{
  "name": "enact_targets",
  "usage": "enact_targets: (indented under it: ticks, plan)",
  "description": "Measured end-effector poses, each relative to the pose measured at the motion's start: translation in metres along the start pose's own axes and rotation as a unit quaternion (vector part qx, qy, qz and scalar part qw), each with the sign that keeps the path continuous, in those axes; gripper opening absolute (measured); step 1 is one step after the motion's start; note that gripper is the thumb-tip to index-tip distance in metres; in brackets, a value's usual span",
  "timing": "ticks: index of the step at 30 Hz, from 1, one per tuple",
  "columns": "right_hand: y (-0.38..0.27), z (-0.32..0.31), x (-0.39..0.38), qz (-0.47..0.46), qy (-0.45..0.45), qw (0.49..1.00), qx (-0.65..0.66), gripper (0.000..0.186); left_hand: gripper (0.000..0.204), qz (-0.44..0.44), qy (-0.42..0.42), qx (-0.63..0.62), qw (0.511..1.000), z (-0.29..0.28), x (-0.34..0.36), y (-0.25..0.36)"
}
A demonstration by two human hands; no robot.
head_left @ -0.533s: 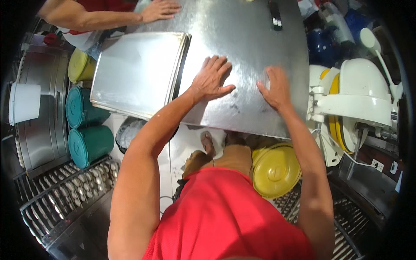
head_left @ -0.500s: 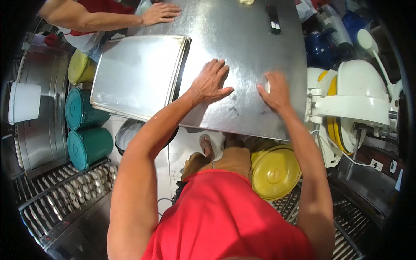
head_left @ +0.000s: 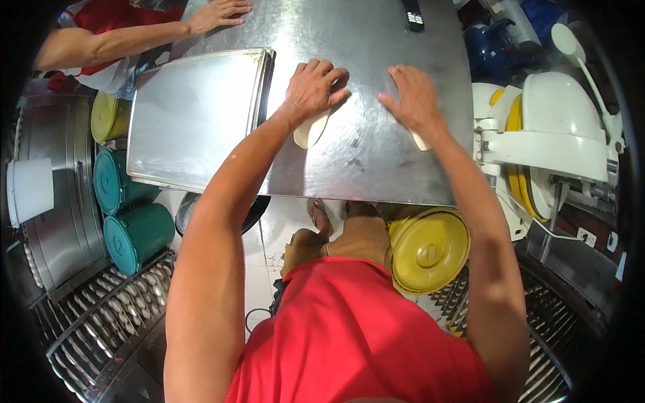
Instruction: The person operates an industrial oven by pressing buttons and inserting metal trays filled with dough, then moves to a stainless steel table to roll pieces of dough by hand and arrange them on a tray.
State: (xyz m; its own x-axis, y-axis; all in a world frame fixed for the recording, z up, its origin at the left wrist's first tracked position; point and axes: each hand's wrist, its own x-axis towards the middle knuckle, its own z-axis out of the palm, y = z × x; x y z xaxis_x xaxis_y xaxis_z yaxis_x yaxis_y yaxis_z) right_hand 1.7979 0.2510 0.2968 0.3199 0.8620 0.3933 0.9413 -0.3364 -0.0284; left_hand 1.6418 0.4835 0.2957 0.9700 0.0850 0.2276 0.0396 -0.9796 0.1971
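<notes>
My left hand [head_left: 314,88] rests palm-down over a pale, elongated piece of what looks like dough [head_left: 307,134], its slightly bent fingers spread on the steel table [head_left: 366,174]. Beneath my right hand [head_left: 411,99] another pale piece [head_left: 421,141] shows by the heel of the palm; the fingers are apart and slightly blurred. Both hands press from above, with the undersides of the pieces and palms hidden. A stack of metal sheet trays [head_left: 195,117] lies just left of my left hand.
A co-worker's hand [head_left: 215,15] lies at the table's far left. A black handset [head_left: 412,15] sits at the back. White machines [head_left: 551,121] stand at right. Green buckets [head_left: 134,238], yellow lids [head_left: 428,248] and racks [head_left: 111,312] surround the table's lower edge.
Both my hands have slid forward, away from me. The pale pieces now show behind the palms. The whole view has shifted slightly.
</notes>
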Motion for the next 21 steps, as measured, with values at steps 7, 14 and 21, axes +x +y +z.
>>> enact_targets:
  ticks: [7, 14, 21]
  plan:
    - [-0.005, -0.032, -0.054, 0.04, -0.136, 0.987, 0.072, 0.035, 0.047, -0.044, -0.089, -0.107, 0.989, -0.02, -0.042, 0.013]
    - [0.01, -0.001, -0.014, -0.005, -0.073, 0.993, 0.095, 0.034, 0.027, -0.021, 0.006, -0.049, 0.999, 0.01, -0.015, 0.003]
    - [0.013, -0.037, -0.046, -0.087, -0.027, 0.988, 0.127, 0.032, 0.059, -0.026, -0.028, -0.077, 0.996, -0.017, -0.071, 0.023]
